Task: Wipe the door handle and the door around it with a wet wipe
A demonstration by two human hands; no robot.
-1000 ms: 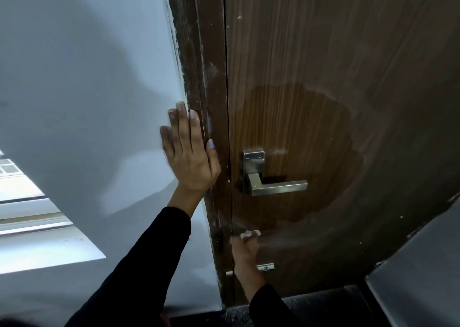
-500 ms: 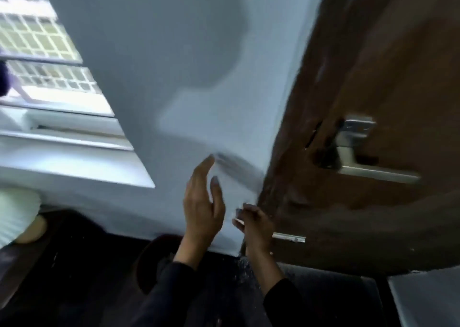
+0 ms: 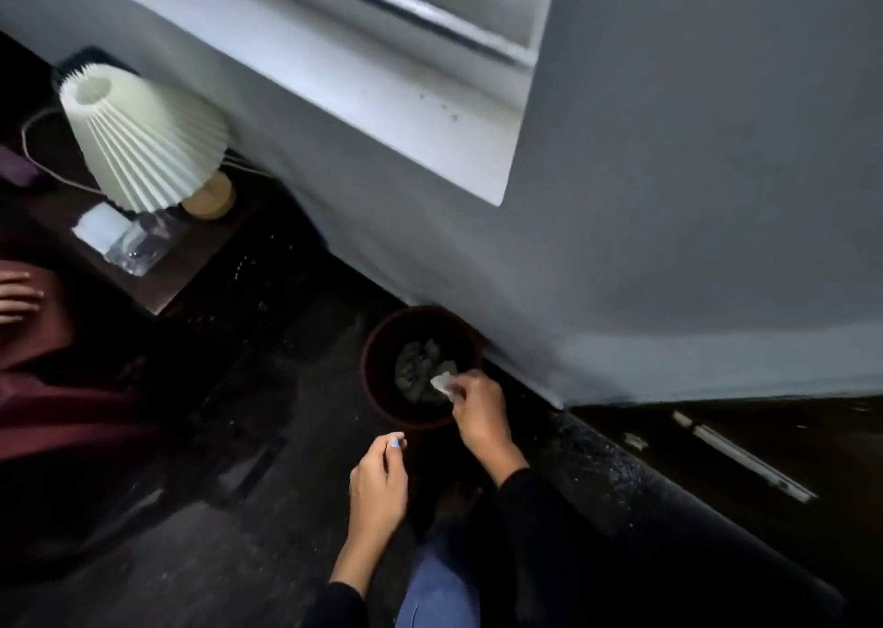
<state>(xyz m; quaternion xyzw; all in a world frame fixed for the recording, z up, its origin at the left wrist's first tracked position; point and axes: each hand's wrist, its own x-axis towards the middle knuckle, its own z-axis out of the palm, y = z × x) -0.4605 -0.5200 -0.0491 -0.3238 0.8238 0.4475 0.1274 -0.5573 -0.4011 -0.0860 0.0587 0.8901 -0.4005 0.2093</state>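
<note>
My right hand (image 3: 478,410) pinches a small crumpled white wet wipe (image 3: 442,382) over the rim of a round dark bin (image 3: 377,355) on the floor by the wall. Several crumpled grey wipes (image 3: 415,369) lie inside the bin. My left hand (image 3: 380,477) hovers low in front of the bin, fingers loosely curled, holding nothing. The door and its handle are out of view; only a dark strip with a metal bar (image 3: 745,458) shows at the lower right.
A grey wall (image 3: 693,197) and a white window sill (image 3: 382,82) fill the top. At the left, a pleated cream lamp (image 3: 143,140) and a clear bottle (image 3: 129,245) stand on a dark table. Another person's hand (image 3: 16,293) shows at the left edge.
The view has swung from the door down to the floor. My right hand carried the wipe from the door's lower edge to above the bin. My left hand left the wall and dropped.
</note>
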